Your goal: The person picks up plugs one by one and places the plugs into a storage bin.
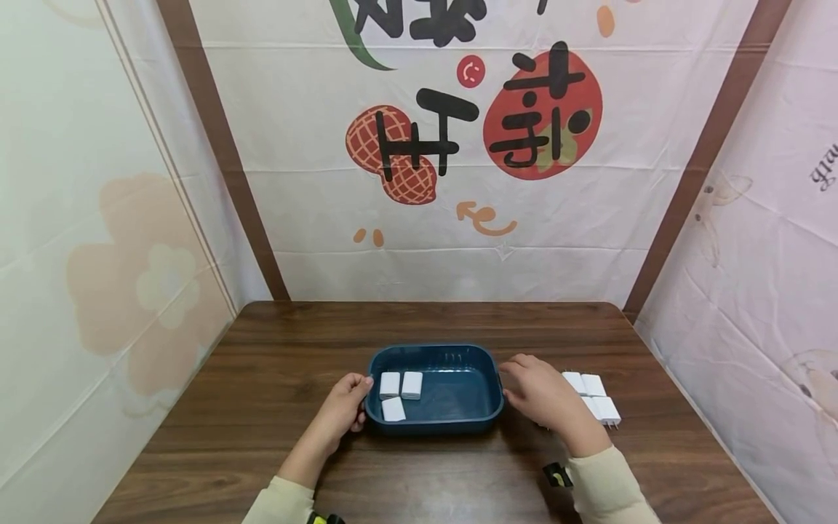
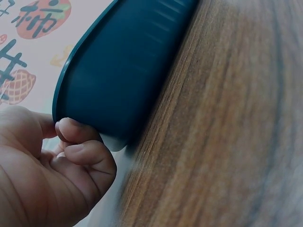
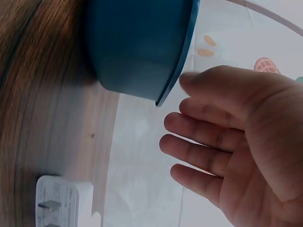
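Left hand (image 1: pixel 345 400) grasping: thumb over the rim, fingers curled below it, at the left end of the dark blue tray (image 1: pixel 452 399). Tray sits on the brown wood-grain worktop (image 1: pixel 294 342), between both hands. Right hand (image 1: pixel 543 393) released, at the tray's right end, fingers loosely extended, palm holding nothing. On my right wrist feed the thumb tip lines up with the tray rim; contact or small gap, I can't tell.

Inside the tray I count three white blocks (image 1: pixel 412 385), all toward its left end: two side by side, one in front of the left one. Outside, right of the tray and just beyond the right hand, I see a cluster of white plug adapters (image 1: pixel 607 410), at least four, partly hidden by that hand. Metal prongs show on some. My right wrist feed has one adapter (image 3: pixel 64 203) close up, prongs and small print facing the camera, print too blurry for me to read.

Nearer to me than the tray: cream sleeves (image 1: pixel 609 480), dark wristband (image 1: pixel 558 475) by the right one. Behind the tray, white printed sheet (image 1: pixel 314 247): black characters, red fruit, peanut shape. Left of the tray, sheet with pale orange flower (image 1: pixel 108 291).
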A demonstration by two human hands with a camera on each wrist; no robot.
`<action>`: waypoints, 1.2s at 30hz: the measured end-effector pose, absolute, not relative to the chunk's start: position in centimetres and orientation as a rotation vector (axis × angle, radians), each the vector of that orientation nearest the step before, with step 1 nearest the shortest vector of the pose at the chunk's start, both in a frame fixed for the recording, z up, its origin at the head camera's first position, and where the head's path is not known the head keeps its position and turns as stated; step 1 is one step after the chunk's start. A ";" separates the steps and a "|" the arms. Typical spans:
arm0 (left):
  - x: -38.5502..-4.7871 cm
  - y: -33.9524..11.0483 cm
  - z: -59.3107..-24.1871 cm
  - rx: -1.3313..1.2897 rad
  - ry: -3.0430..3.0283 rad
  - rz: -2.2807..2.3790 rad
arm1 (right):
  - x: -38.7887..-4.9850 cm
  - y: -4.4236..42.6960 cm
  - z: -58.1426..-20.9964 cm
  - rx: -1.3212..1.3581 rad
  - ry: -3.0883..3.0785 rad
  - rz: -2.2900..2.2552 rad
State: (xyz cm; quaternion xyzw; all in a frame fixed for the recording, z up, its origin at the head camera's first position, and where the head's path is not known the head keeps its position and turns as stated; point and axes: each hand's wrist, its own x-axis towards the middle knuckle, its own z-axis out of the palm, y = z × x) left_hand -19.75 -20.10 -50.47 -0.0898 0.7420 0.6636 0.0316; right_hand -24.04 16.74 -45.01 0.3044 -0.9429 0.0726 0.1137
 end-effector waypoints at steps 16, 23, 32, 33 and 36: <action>-19.8 -20.2 -50.7 -0.272 2.273 2.058 | -24.2 18.4 -44.9 0.799 -2.986 0.251; -19.9 -20.2 -50.4 -0.255 2.267 2.056 | -24.1 19.0 -44.6 0.765 -3.060 0.266; -19.8 -20.0 -50.5 -0.267 2.272 2.060 | -23.8 19.4 -44.9 0.729 -3.154 0.288; -19.7 -20.0 -50.5 -0.268 2.270 2.061 | -23.8 19.5 -44.9 0.725 -3.164 0.290; -19.7 -20.0 -50.5 -0.269 2.267 2.062 | -23.7 19.6 -44.9 0.725 -3.177 0.302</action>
